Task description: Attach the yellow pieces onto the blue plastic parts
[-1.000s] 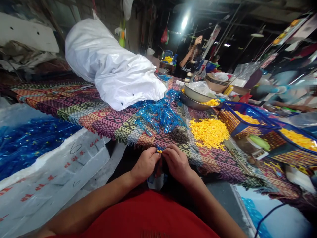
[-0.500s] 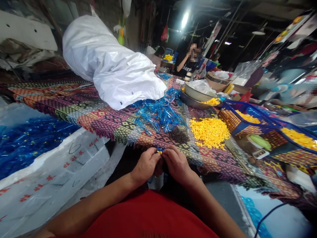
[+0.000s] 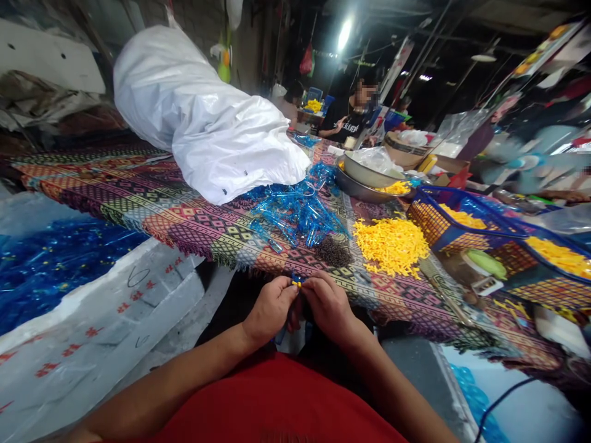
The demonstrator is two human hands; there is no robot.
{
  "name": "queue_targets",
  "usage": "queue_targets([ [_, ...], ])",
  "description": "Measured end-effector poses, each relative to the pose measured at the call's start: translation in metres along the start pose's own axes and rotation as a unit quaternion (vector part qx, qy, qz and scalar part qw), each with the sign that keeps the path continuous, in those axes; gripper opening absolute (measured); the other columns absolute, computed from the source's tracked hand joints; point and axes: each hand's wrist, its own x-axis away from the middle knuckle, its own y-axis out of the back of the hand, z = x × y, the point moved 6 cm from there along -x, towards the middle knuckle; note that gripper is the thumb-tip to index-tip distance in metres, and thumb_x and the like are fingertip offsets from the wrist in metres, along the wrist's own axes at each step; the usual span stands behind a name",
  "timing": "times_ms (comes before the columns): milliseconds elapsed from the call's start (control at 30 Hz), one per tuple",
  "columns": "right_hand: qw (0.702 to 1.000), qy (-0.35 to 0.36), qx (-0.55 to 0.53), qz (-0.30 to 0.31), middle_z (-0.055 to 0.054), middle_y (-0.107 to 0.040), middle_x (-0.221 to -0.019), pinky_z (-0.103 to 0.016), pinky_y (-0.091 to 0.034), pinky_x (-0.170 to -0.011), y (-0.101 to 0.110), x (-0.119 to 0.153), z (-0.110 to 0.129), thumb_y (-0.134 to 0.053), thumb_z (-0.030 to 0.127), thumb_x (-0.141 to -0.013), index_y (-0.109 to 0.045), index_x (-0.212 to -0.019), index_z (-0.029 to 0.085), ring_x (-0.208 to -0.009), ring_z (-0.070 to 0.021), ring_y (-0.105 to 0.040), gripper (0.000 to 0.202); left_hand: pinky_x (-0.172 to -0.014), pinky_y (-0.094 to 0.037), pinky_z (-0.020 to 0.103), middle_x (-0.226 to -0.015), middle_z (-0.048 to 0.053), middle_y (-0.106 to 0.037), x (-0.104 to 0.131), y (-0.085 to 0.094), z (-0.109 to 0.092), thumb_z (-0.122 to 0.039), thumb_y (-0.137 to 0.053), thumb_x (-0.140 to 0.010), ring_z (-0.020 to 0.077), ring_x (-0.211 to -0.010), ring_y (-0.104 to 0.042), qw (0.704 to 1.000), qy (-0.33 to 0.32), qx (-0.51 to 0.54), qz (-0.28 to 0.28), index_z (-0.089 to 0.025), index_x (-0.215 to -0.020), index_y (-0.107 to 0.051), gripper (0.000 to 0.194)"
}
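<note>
My left hand (image 3: 272, 307) and my right hand (image 3: 330, 304) meet at the table's front edge, both with fingers pinched. Between the fingertips is a small yellow plastic piece (image 3: 296, 283), with a bit of blue plastic just above it. Fingers cover much of both, so their exact join is hidden. Beyond my hands lies a heap of clear blue plastic parts (image 3: 300, 215). A small pile of dark tiny pieces (image 3: 333, 251) sits nearer to me, and a larger pile of yellow plastic pieces (image 3: 391, 247) is to its right.
A big white sack (image 3: 217, 117) lies across the patterned cloth (image 3: 194, 227). Blue baskets (image 3: 462, 212) of yellow pieces and stacked bowls (image 3: 369, 175) stand at the right. At lower left is a foam box (image 3: 157, 289) beside blue parts. A person (image 3: 351, 117) sits at the back.
My hands stay pinched together in nearly the same place, with the yellow piece turned slightly. At the back, the person has lowered a hand from the face.
</note>
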Motion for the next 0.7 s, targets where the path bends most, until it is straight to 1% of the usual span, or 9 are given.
queue_targets([
  [133, 1.0, -0.003, -0.003, 0.003, -0.005, -0.052, -0.077, -0.026, -0.046, -0.062, -0.001, -0.0006, -0.0006, -0.044, 0.015, -0.087, -0.056, -0.085, 0.019, -0.068, -0.0144, -0.052, 0.012, -0.033, -0.04, 0.022, -0.04, -0.004, -0.049, -0.0008, 0.0005, 0.0042, -0.032, -0.039, -0.083, 0.013, -0.033, -0.05, 1.0, 0.02, 0.008, -0.002, -0.018, -0.072, -0.044, 0.019],
  [267, 1.0, 0.0, -0.018, -0.023, -0.006, -0.054, -0.082, -0.028, -0.048, -0.066, 0.0036, -0.0016, 0.0002, -0.047, 0.015, -0.086, -0.055, -0.094, 0.019, -0.075, -0.0158, -0.054, 0.012, -0.033, -0.041, 0.022, -0.042, -0.004, -0.051, -0.0008, 0.001, 0.0029, -0.031, -0.039, -0.083, 0.013, -0.033, -0.05, 1.0, 0.016, 0.003, -0.007, -0.018, -0.073, -0.045, 0.018],
  [400, 1.0, -0.001, -0.013, 0.006, -0.008, -0.055, -0.088, -0.029, -0.049, -0.068, 0.0029, -0.0035, -0.0003, -0.047, 0.015, -0.086, -0.057, -0.099, 0.018, -0.079, -0.0167, -0.055, 0.017, -0.033, -0.041, 0.022, -0.043, -0.004, -0.052, 0.0007, -0.0006, 0.0016, -0.03, -0.04, -0.083, 0.0126, -0.032, -0.05, 1.0, 0.027, 0.008, 0.001, -0.017, -0.077, -0.047, 0.017],
  [467, 1.0, -0.002, -0.016, 0.011, -0.008, -0.055, -0.087, -0.029, -0.05, -0.068, 0.0029, -0.0042, -0.0016, -0.046, 0.016, -0.086, -0.058, -0.098, 0.018, -0.078, -0.0166, -0.055, 0.016, -0.033, -0.041, 0.021, -0.042, -0.003, -0.052, 0.0015, -0.0021, 0.002, -0.03, -0.04, -0.083, 0.0126, -0.032, -0.05, 0.999, 0.041, 0.028, 0.016, -0.016, -0.077, -0.047, 0.017],
  [567, 1.0, -0.005, -0.02, -0.003, -0.007, -0.055, -0.085, -0.028, -0.05, -0.066, 0.0038, -0.0041, -0.0039, -0.047, 0.017, -0.087, -0.059, -0.096, 0.019, -0.077, -0.0161, -0.056, 0.015, -0.034, -0.042, 0.022, -0.042, -0.003, -0.052, 0.0022, -0.0046, 0.0037, -0.03, -0.039, -0.083, 0.0133, -0.033, -0.051, 0.994, 0.063, 0.073, 0.042, -0.015, -0.076, -0.048, 0.019],
  [700, 1.0, 0.012, 0.002, -0.012, -0.007, -0.056, -0.086, -0.027, -0.05, -0.065, 0.0037, -0.0009, -0.0035, -0.048, 0.015, -0.086, -0.058, -0.099, 0.018, -0.075, -0.0151, -0.056, 0.017, -0.032, -0.041, 0.022, -0.045, -0.001, -0.053, 0.0014, -0.0066, 0.0059, -0.03, -0.04, -0.082, 0.0139, -0.033, -0.052, 0.988, 0.074, 0.128, 0.055, -0.015, -0.071, -0.048, 0.02],
])
